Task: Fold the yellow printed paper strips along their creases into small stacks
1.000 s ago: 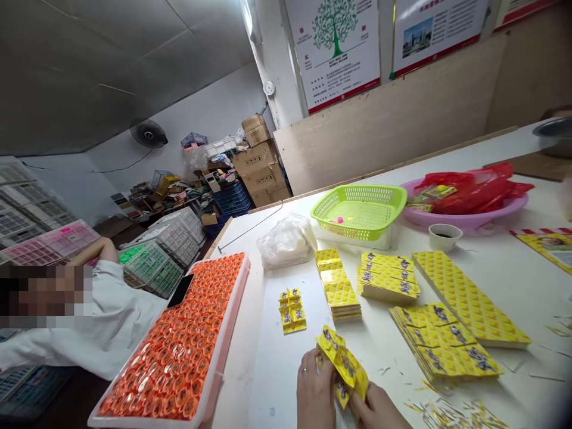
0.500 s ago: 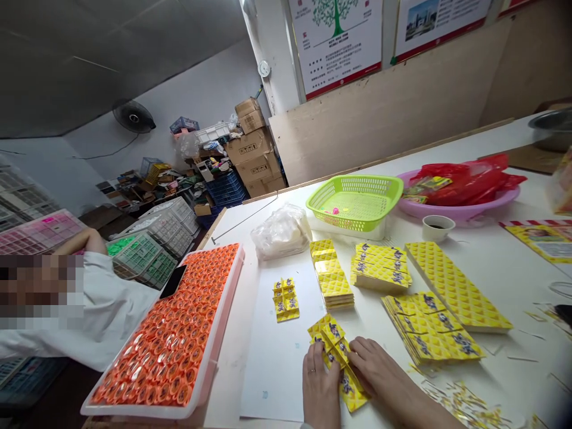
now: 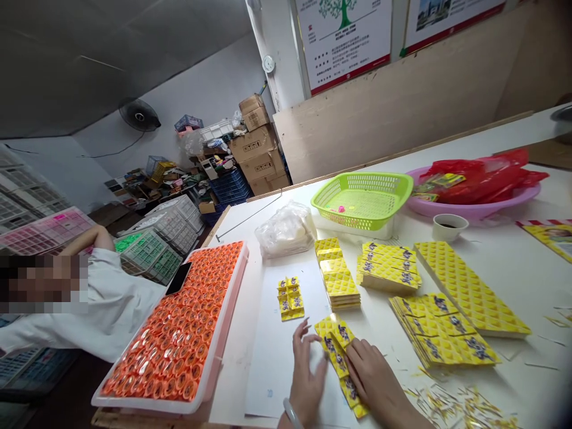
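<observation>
A yellow printed card strip (image 3: pixel 336 350) with blue figures and fold lines lies on the table in front of me. My right hand (image 3: pixel 373 372) is closed over its right edge. Just left of the strip, my left hand (image 3: pixel 308 372) is raised with thumb and fingers apart, holding nothing; whether a fingertip touches the strip's edge I cannot tell. Beyond it, a smaller folded yellow card (image 3: pixel 291 298) lies on a white sheet (image 3: pixel 272 351). Stacks of similar cards surround the strip: a narrow stack (image 3: pixel 338 277), a short stack (image 3: pixel 388 266) and a fanned stack (image 3: pixel 444 330).
A white tray (image 3: pixel 210 381) of orange round pieces stands left, a phone (image 3: pixel 179 279) on it. Behind are a clear plastic bag (image 3: pixel 286 229), green basket (image 3: pixel 361 199), purple basin (image 3: pixel 482 208) and cup (image 3: pixel 449 227). Paper scraps (image 3: pixel 460 405) lie right. Another person (image 3: pixel 107 304) sits left.
My left hand has let go of the card strip and lifted to the left, its fingers spreading. My right hand stays on the strip. The view has shifted slightly.
</observation>
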`<state>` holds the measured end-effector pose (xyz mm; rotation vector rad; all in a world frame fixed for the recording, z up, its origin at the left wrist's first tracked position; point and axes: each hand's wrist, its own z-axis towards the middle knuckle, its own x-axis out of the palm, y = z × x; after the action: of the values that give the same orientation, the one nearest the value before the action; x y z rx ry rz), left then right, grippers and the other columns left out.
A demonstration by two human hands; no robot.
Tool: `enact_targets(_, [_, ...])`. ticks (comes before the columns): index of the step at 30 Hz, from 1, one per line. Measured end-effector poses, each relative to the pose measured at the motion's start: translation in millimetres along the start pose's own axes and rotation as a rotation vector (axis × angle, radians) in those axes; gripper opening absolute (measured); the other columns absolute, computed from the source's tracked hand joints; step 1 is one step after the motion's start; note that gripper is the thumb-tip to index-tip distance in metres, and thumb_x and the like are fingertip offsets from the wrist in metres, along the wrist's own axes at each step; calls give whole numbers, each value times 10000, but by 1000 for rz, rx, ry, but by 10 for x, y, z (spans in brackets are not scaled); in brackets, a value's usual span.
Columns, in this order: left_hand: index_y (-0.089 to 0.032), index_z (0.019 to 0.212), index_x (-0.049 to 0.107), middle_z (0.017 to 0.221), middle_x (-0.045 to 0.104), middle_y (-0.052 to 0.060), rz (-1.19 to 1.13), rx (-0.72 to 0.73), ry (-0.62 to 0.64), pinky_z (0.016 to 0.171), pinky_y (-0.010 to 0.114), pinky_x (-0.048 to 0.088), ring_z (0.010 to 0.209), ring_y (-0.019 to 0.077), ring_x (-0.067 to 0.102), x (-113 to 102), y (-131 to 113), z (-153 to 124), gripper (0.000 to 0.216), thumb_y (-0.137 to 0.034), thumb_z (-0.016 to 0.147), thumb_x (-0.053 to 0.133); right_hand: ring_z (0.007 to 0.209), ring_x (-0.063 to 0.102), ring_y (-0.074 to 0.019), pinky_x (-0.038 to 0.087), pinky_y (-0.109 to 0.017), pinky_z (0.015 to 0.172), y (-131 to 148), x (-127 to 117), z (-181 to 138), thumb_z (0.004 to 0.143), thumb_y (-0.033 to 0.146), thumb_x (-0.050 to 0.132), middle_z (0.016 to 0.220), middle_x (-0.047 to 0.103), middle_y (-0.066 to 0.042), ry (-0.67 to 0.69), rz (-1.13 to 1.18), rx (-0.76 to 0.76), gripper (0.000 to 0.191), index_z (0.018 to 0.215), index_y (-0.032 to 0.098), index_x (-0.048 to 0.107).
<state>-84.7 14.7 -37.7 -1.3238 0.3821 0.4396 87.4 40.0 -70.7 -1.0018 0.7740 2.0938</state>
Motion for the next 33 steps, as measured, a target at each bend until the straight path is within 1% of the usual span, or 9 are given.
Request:
enact_targets(2, [-198,1177,488,1385,411,112,-118,-61,56,1085,453,351,1317,240,365,-76,79,122,453,-33,760,427,723,525,-220,428,-336,623,-20,19,-56,889,115,378,808,557,-59,-48,-21,-22,132,864,203,472])
enact_targets(4, [-179,1280,420,1352,458,106,-132,-92,196,1103,427,327,1302,231,387,-82,165,211,676,19,634,450,741,534,-220,443,-341,641,-48,28,-78,907,125,338,822,563,-71,-91,-50,-42,145,897,190,468])
enact_targets(6, [-154,1360,341,1344,475,108,-110,-100,286,1137,420,275,1295,232,388,-29,222,257,797,15,595,490,728,536,-214,455,-337,637,-69,44,-78,915,134,310,814,564,-70,-115,-75,-64,165,912,185,467])
enact_targets(9, [-129,1381,338,1250,536,114,-77,-94,260,1098,429,315,1198,235,455,90,236,276,716,-66,695,533,697,535,-207,473,-334,618,-84,84,-77,919,145,295,783,555,-62,-124,-97,-78,178,904,185,468])
enact_targets(13, [-158,1342,449,1119,572,96,-48,-102,235,972,407,411,1016,221,518,148,248,298,612,-99,737,522,738,561,-223,513,-358,654,-101,147,-121,926,162,295,804,573,-88,-148,-115,-83,188,914,169,482])
enact_targets(18, [-212,1436,342,1263,555,71,-100,-95,331,1014,386,392,1150,228,456,61,322,349,864,-11,615,523,791,599,-225,543,-361,729,-150,186,-163,944,178,278,850,608,-121,-222,-143,-98,225,988,134,494])
enact_targets(23, [-173,1355,485,1160,550,103,-108,-119,301,1035,402,383,1133,234,483,142,288,336,614,-138,746,552,751,603,-204,547,-322,685,-161,162,-141,943,174,269,810,602,-101,-218,-147,-102,219,970,159,486])
enact_targets(29, [-95,1452,288,861,696,38,-202,-163,286,1011,415,373,1004,230,574,208,280,293,782,-139,736,600,636,561,-188,519,-310,577,-143,142,-128,882,90,297,746,572,-63,-174,-175,-129,214,914,181,487])
enact_targets(33, [-78,1456,253,849,713,35,-287,-220,244,978,396,393,939,211,607,193,308,232,809,-130,724,595,658,557,-202,506,-321,586,-169,167,-129,849,68,322,763,582,-72,-210,-209,-150,223,960,164,490])
